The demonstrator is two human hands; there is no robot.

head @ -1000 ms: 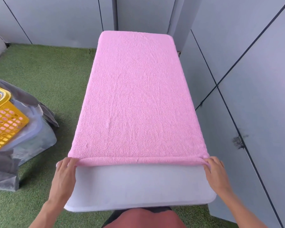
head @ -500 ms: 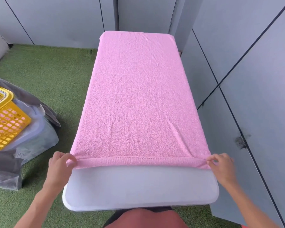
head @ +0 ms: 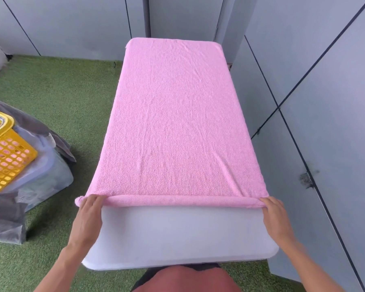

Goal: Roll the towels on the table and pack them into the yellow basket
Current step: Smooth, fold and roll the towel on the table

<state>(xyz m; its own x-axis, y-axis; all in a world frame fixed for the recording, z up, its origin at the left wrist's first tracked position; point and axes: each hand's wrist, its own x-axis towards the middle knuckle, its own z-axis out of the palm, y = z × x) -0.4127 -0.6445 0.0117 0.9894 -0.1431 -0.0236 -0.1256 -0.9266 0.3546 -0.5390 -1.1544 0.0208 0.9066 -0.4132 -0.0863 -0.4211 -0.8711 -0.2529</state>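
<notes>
Right now your left hand [head: 89,216] lies with its fingers curled over the near-left end of the pink towel [head: 175,123], gripping the thin rolled edge; your right hand [head: 275,213] does the same at the near-right end. Between them the roll runs straight across the white tabletop [head: 177,239], with bare surface on your side and the towel spread flat beyond it to the far end. Off to your left, the yellow basket [head: 6,157] sits on grey bags [head: 40,175] on the green turf [head: 61,91]; something pink shows through its holes.
</notes>
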